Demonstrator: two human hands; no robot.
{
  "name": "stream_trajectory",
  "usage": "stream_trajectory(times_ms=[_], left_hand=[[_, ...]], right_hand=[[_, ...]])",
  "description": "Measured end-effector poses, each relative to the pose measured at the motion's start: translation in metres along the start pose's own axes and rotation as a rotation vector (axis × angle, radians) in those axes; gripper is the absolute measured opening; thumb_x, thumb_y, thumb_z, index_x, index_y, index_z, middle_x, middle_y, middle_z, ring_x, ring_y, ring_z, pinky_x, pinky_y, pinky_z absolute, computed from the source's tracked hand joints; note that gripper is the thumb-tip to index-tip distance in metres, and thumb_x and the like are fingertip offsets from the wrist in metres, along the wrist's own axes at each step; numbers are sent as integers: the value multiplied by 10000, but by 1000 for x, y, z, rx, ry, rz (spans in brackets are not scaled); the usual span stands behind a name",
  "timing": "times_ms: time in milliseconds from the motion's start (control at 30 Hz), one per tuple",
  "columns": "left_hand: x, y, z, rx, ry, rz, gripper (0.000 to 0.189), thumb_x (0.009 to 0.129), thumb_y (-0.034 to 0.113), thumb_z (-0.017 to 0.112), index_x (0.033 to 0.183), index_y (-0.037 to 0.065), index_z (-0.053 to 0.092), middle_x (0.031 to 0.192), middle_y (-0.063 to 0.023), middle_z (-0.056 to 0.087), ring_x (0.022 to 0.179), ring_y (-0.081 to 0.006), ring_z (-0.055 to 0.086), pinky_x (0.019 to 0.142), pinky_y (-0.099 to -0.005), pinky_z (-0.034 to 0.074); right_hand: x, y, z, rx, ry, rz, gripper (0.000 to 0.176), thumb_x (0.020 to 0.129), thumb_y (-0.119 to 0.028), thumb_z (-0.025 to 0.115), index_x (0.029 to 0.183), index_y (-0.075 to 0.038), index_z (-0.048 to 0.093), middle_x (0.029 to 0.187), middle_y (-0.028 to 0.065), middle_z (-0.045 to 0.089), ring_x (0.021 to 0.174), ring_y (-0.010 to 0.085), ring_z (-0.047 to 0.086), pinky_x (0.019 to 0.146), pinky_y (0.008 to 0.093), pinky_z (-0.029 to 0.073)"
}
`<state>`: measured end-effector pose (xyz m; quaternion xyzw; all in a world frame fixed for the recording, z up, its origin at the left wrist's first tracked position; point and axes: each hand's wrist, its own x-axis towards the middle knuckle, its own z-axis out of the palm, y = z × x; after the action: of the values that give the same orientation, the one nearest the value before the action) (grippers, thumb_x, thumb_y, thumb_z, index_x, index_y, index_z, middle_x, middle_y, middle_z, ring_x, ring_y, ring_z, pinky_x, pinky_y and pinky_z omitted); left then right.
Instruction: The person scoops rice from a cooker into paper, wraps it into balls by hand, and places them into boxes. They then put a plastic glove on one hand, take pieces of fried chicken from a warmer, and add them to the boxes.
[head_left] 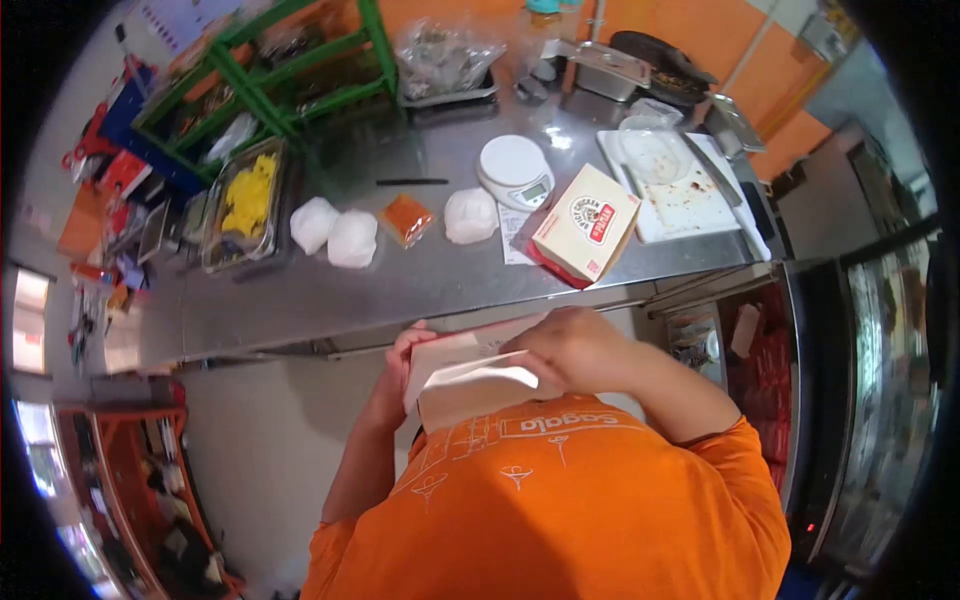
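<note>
Against my orange shirt, in front of the counter's edge, I hold an open cardboard box (450,352) with a flap raised. My left hand (408,350) grips its left side, fingers curled over the edge. My right hand (575,348) is at its right side, slightly blurred, its fingertips hidden. Beyond the box on the steel counter (400,290) lie three white wrapped bundles, one of them (470,216) nearest the scale, and a small packet of orange sauce (407,218). A printed closed box (588,224) stands to the right.
A white scale (515,170) sits behind the printed box. A cutting board (690,215) with a knife (712,170) is at the right. A tray of yellow food (250,195) and a green rack (290,125) stand at the left.
</note>
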<state>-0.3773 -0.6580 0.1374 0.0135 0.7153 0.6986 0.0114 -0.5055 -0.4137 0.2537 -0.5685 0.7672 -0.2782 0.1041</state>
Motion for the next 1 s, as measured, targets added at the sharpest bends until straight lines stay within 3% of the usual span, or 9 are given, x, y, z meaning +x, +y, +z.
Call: stream_trajectory(times_ms=[133,233,267,333,400,600,733,900,1000], left_hand=[[36,48,-26,-124,-434,-154,714,717,265,762,1272,50,368,1270,-99,430,1175,-199,412,963,-349,363],[65,49,-10,209,-427,-84,661,749,293,736,1249,19,402,1160,-141,545,1077,-239,514,919,-364,409],[68,76,-1,438,-420,-461,627,767,318,712,1227,3,423,1114,-169,572,1017,-246,553,871,-360,442],[68,11,-4,374,-514,-277,587,793,297,681,1222,-19,433,1103,-167,573,971,-234,569,808,-344,462],[81,-13,-10,210,-666,-141,565,819,215,638,1261,-17,374,1133,-150,545,1008,-226,538,857,-336,431],[82,-8,41,-164,-887,-147,642,838,176,592,1354,31,239,1250,-148,442,1150,-253,430,984,-366,318],[73,21,50,1,-1047,-66,673,850,151,566,1368,34,152,1311,-164,363,1212,-254,366,1025,-371,270],[72,10,53,27,-1029,57,624,897,156,523,1356,-5,132,1303,-183,368,1192,-261,393,1025,-368,268],[64,14,48,-1,-727,184,588,951,278,440,1368,-22,153,1302,-213,376,1207,-265,379,1052,-369,232]], right_hand=[[-1,-3,-55,457,-87,420,240,878,-253,577,920,-28,648,751,123,642,675,290,616,628,315,491],[6,-25,-43,-133,220,655,320,853,-270,593,1093,-58,588,922,101,659,824,243,627,735,369,480],[-3,-10,-12,-568,400,593,401,839,-311,590,1163,-80,547,1137,120,584,1033,270,551,867,432,407],[-5,-27,37,-393,867,697,399,787,-291,595,1129,-88,565,1152,141,541,1078,337,494,897,463,369],[-25,-20,90,-603,795,385,381,763,-264,589,1075,-48,561,1151,140,523,1096,310,483,959,510,349],[-47,-122,132,-181,317,1089,376,827,-159,478,1183,-47,526,1156,145,565,1000,286,575,799,408,477],[-49,-132,173,-792,1036,884,335,819,-123,477,1143,-73,550,932,127,643,751,291,635,607,395,507],[-51,-144,182,-367,675,1215,330,833,-129,520,1158,-77,548,1104,125,596,938,261,604,749,375,494],[-44,-140,163,-850,1102,794,302,790,-122,546,1088,-74,557,1025,133,576,949,289,577,789,408,473]])
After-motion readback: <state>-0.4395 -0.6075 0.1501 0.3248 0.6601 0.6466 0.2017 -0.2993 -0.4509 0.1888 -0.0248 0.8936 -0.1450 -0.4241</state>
